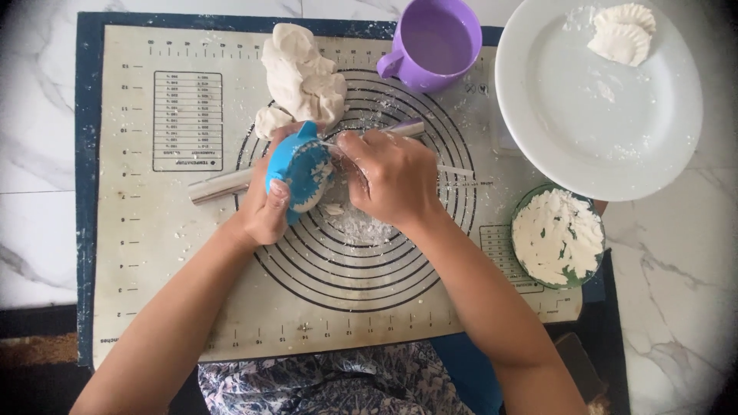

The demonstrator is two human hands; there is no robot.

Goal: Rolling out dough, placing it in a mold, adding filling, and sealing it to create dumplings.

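Note:
My left hand [265, 207] grips a blue dumpling press [296, 165] with a piece of white dough in it, held above the middle of the baking mat [154, 223]. My right hand [392, 177] is curled beside the press, its fingertips at the dough in the press; what it pinches is hidden. A metal rolling pin [223, 184] lies across the mat under both hands. A lump of white dough [304, 77] rests on the mat just beyond the press.
A purple mug [434, 42] stands at the mat's far edge. A white plate [596, 100] at the right holds shaped dumplings [623, 34]. A green bowl [557, 238] of white flour sits near my right forearm. Flour crumbs [354, 227] lie on the mat.

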